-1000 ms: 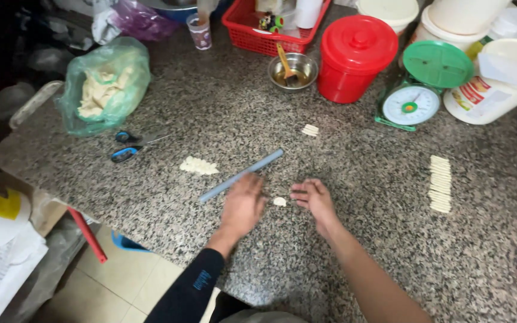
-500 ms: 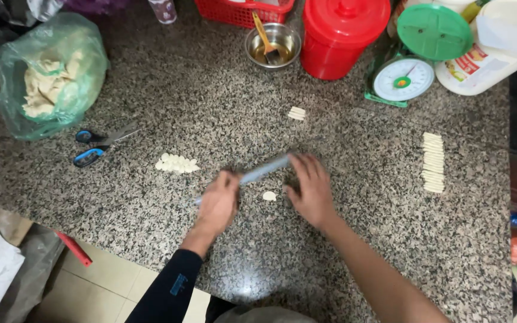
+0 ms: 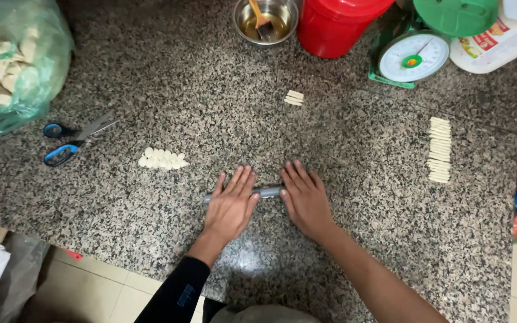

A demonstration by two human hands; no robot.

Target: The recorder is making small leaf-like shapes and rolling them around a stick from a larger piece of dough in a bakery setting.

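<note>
Nearest the camera, two hands flat and open, palms down, on a thin grey metal rolling rod (image 3: 267, 192) lying crosswise on the speckled grey granite bench (image 3: 354, 251). Left hand (image 3: 230, 204), below a dark sleeve, pressed over the rod's left part, fingers spread and pointing away. Right hand (image 3: 304, 199), bare-armed, pressed over the rod's right part, a short stretch of rod showing between the two. Anything under the rod hidden by the palms, so impossible to tell.

Just beyond the left hand, a small cluster of pale dough pieces (image 3: 163, 159). Further left, blue-handled scissors (image 3: 70, 140), lying flat. Off to the right, well apart from the hands, a tidy column of pale dough strips (image 3: 439, 149). Beyond the hands, in mid-bench, a tiny stack of two or three pale strips (image 3: 294, 97).

At the far left, a translucent green plastic bag holding pale lumps, probably dough (image 3: 13, 66). Along the far edge, a small steel bowl with a brush in oily liquid (image 3: 265, 19), a red plastic bucket (image 3: 336, 27), and a green kitchen scale with a white dial (image 3: 414, 57).
</note>
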